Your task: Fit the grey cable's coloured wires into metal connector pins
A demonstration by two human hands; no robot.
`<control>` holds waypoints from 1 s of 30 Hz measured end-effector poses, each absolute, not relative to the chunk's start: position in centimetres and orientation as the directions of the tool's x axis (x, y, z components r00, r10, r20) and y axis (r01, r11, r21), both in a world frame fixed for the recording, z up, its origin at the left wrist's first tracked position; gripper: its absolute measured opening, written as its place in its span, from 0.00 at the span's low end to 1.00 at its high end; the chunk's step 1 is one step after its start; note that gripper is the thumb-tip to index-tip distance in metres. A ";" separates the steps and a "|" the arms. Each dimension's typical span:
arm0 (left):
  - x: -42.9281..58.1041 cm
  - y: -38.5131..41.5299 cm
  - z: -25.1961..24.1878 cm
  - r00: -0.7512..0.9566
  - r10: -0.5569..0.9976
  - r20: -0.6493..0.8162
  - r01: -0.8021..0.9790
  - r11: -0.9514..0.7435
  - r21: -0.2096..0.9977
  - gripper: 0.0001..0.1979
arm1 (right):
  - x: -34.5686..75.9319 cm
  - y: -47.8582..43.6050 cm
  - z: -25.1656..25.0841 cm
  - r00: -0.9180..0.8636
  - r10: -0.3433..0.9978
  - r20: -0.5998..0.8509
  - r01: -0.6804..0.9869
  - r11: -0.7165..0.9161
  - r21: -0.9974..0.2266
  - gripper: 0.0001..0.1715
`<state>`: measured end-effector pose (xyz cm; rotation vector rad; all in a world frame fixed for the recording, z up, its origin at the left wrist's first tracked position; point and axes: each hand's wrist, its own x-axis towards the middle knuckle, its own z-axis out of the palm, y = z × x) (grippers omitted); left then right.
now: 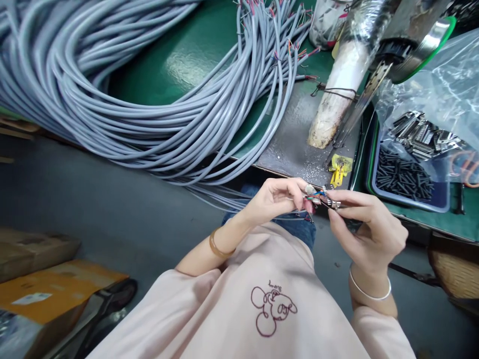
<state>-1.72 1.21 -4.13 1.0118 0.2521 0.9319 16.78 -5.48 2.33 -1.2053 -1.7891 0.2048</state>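
My left hand (282,198) pinches the stripped end of a grey cable, where several thin coloured wires (316,195) fan out past the fingertips. Opposite it, my right hand (368,224) has thumb and fingers closed on a small metal connector (332,202) at the tips of those wires. Both hands meet in front of my body, just off the bench edge. Whether each wire is joined to the connector is too small to tell. More grey cables (224,197) hang below the bench beside my left wrist.
A large bundle of grey cables (168,119) with stripped ends covers the left of the green bench (149,65). A soldering stand with a wrapped white tube (333,104), a solder spool (430,50), a yellow clip (339,172) and a blue tray (415,199) of black sleeves and metal connectors are at right.
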 end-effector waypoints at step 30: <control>-1.9 1.8 -3.8 0.648 0.754 0.106 -0.509 0.326 0.797 0.10 | 16.9 -5.5 -0.4 -0.044 0.680 0.732 0.552 0.627 -0.550 0.16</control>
